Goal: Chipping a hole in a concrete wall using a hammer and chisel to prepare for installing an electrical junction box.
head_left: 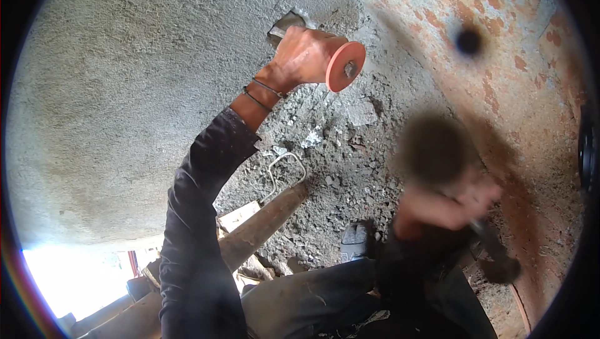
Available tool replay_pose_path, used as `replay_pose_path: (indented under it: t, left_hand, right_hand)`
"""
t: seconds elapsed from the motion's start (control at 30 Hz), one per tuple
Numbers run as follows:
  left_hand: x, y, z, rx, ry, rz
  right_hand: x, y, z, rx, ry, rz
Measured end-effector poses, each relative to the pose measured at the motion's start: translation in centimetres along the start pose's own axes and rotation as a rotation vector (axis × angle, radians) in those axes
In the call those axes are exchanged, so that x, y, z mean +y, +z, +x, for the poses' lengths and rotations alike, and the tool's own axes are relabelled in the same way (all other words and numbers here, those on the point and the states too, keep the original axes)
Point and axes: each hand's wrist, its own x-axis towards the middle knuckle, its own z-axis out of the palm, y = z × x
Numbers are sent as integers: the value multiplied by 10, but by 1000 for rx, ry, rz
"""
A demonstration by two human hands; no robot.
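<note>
My left hand (307, 54) is closed round a chisel, most of it hidden in the fist. The chisel's round orange-red hand guard (336, 76) faces right, and a worn metal end shows at its middle. Beyond the knuckles, a rough-edged hole (286, 25) opens in the grey plastered wall (125, 89). Low on the right, my right hand (459, 206) grips the handle of a hammer (500, 267), smeared by motion. Its dark head points down to the right, well apart from the chisel. A dark blurred spot covers the area just above that hand.
Broken rubble (337, 176) covers the ground below the hole. A bent pale metal loop (304, 167) lies by a thick wooden pole (265, 223). A grey shoe (354, 242) rests on the debris. An orange, peeling wall (519, 76) rises at right; bright daylight enters lower left.
</note>
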Motion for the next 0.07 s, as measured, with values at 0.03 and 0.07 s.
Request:
replay_pose_path:
  t: [0.03, 0.07]
  left_hand:
    - [4, 6, 9, 7, 17, -39]
    - [4, 8, 5, -4, 13, -21]
  right_hand:
    - [13, -3, -2, -44, -242, -240]
    - [57, -5, -37, -382, -178, -312]
